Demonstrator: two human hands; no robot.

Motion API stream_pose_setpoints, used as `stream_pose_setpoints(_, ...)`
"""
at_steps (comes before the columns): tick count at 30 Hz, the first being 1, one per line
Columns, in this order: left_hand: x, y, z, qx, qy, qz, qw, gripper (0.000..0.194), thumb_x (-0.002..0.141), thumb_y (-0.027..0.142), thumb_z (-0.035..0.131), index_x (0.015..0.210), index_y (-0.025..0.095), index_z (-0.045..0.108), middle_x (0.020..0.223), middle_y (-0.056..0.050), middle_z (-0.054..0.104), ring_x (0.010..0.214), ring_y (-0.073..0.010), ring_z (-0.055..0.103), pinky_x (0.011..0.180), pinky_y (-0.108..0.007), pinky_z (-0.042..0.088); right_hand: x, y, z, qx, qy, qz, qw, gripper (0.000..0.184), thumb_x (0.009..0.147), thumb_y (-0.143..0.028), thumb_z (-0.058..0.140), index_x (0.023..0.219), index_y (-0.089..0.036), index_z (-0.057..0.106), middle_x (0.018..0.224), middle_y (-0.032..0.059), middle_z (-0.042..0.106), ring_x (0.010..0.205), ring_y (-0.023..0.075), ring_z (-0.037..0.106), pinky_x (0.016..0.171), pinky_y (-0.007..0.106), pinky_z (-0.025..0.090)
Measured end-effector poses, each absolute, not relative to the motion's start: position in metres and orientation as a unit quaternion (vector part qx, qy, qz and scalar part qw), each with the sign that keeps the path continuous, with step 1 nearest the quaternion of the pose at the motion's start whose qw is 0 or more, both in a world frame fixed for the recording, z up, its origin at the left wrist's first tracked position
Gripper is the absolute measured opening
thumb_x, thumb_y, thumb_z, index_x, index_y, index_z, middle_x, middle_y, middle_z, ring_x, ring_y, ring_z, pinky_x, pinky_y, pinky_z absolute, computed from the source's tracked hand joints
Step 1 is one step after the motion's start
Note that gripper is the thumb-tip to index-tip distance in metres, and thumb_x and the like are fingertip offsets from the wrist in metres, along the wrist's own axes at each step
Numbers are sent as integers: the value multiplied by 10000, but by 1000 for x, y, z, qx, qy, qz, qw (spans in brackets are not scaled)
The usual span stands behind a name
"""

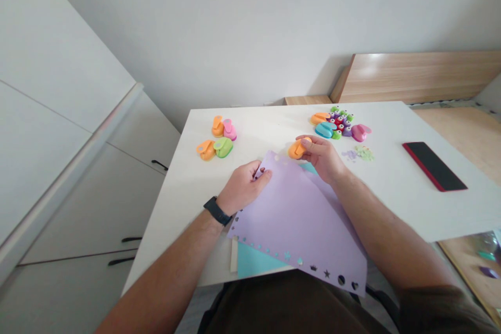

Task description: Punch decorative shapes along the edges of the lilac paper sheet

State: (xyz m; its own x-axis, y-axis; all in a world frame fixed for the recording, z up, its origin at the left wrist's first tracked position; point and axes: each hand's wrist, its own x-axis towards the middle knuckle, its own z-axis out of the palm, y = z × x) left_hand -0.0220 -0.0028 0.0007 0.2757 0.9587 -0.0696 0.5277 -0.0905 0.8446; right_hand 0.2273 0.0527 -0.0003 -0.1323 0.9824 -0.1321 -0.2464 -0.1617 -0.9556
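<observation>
My left hand (246, 183) pinches the upper left edge of a purple paper sheet (301, 219) between thumb and fingers. Punched shapes, among them a crown, a star and a heart, run along the sheet's left and near edges. In my right hand (318, 155) is an orange craft punch (298, 149), held just beyond the sheet's far corner; whether it touches the paper I cannot tell. Part of a turquoise sheet (254, 261) shows under the purple one. Small purple and green paper cutouts (364, 153) lie to the right of my right hand.
Several craft punches (223, 147) stand at the table's left. A cluster of small punches (340, 121) with larger ones around it sits at the far right. A black tablet-like slab with a red edge (434, 166) lies on the white table (391, 203). White cabinets (78, 193) border the left.
</observation>
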Motion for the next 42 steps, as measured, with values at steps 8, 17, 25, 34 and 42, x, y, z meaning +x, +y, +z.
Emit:
stream_pose_setpoints(8,-22,-3,1,690,538,268,403,315,946,489,551,874,196,639,710,32,595,633,-131,502,560,-246,336,233,55,3,-438,-408,598,534,281,821,-457,770,947,-210,725,949,64,735,851,225,675,780,376,538)
stream_pose_setpoints(17,-22,-2,1,691,536,262,408,326,951,499,549,894,195,649,719,29,607,631,-133,511,564,-251,339,259,70,2,-492,-409,515,570,358,782,-529,798,882,-194,722,907,75,731,800,204,659,655,322,524)
stream_pose_setpoints(25,-22,-2,-1,690,536,256,413,344,953,515,548,915,191,656,718,31,604,630,-136,509,560,-251,331,274,80,2,-544,-356,528,547,411,795,-593,740,846,-188,694,748,42,693,553,115,560,412,235,376)
stream_pose_setpoints(34,-23,0,-3,692,536,248,414,341,946,514,550,922,194,664,709,32,597,627,-138,502,552,-247,323,276,82,-4,-583,-379,477,537,418,853,-619,671,882,-203,690,823,58,722,650,154,659,500,243,523)
stream_pose_setpoints(42,-23,1,-7,697,529,243,418,343,935,514,555,918,189,664,718,29,603,637,-139,507,546,-239,322,272,80,-11,-583,-389,519,489,376,889,-579,651,948,-209,673,951,54,733,808,172,696,691,304,620)
